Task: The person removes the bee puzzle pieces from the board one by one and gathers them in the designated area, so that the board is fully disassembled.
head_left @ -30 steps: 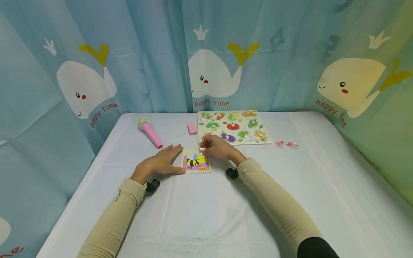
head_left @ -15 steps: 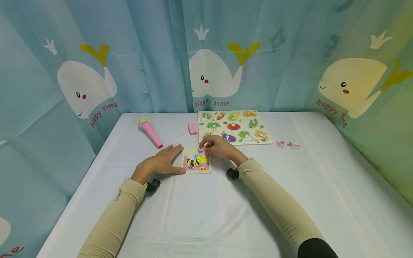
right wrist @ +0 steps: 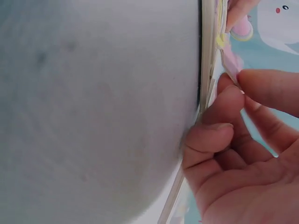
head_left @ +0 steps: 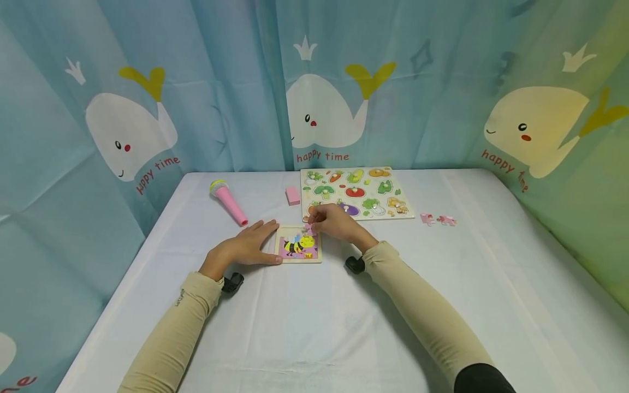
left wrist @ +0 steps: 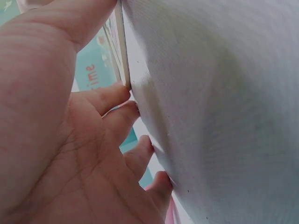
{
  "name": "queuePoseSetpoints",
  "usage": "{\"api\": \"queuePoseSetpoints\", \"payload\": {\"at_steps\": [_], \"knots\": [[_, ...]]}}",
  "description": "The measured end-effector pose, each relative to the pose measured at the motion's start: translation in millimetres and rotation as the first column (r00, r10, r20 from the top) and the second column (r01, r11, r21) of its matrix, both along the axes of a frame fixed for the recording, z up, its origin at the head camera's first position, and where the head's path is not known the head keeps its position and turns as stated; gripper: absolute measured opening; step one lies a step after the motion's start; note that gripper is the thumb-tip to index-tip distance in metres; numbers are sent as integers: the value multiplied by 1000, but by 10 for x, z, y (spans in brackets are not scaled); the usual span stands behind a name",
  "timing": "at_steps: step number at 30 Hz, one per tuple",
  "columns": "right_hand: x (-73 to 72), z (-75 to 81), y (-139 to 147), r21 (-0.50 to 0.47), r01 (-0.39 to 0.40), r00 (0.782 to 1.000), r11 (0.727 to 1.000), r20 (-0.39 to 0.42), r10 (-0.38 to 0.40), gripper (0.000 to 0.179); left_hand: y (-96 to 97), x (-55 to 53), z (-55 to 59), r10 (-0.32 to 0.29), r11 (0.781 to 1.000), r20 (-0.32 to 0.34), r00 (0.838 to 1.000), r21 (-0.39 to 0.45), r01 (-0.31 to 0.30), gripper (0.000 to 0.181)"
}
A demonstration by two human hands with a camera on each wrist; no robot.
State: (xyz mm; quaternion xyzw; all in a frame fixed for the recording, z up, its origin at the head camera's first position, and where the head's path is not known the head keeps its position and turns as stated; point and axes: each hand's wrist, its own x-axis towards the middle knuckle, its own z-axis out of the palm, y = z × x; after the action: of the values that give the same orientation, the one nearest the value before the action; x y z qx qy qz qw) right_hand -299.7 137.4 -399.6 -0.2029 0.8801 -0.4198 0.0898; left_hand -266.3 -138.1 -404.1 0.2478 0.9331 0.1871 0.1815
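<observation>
A small square jigsaw puzzle (head_left: 290,252) with a bee picture in a pale wooden frame lies mid-table. My left hand (head_left: 248,245) is spread at its left side, with the thumb at the lower left corner and the index fingertip at the upper left corner. In the left wrist view those fingers (left wrist: 117,97) reach along the frame's edge. My right hand (head_left: 335,222) pinches a pink puzzle piece (right wrist: 230,60) between thumb and fingers, tilted over the puzzle's upper right corner. The right wrist view has its other fingers curled low beside the frame.
Behind the right hand lies a vegetable peg board (head_left: 356,194). A pink block (head_left: 292,196) and a pink toy microphone (head_left: 230,204) lie to the back left. Loose pink puzzle pieces (head_left: 446,221) are at the right. A whale-print curtain (head_left: 245,109) hangs behind the table.
The pinched puzzle piece has turned so more of its pink face shows, and the right fingertips have shifted slightly right. The left hand stays in place.
</observation>
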Motion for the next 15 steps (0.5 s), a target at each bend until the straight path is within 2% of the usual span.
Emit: {"api": "queuePoseSetpoints", "payload": {"at_steps": [6, 11, 15], "knots": [[-7, -22, -4, 65, 36, 999, 997, -14, -35, 6, 2, -4, -1, -3, 1000, -3, 1000, -10, 3, 101], [4, -18, -8, 47, 30, 999, 998, -38, -28, 9, 4, -16, -5, -7, 1000, -2, 1000, -12, 7, 101], [18, 17, 6, 20, 31, 999, 999, -24, -31, 14, -6, -19, -8, -8, 1000, 4, 1000, -10, 8, 100]]}}
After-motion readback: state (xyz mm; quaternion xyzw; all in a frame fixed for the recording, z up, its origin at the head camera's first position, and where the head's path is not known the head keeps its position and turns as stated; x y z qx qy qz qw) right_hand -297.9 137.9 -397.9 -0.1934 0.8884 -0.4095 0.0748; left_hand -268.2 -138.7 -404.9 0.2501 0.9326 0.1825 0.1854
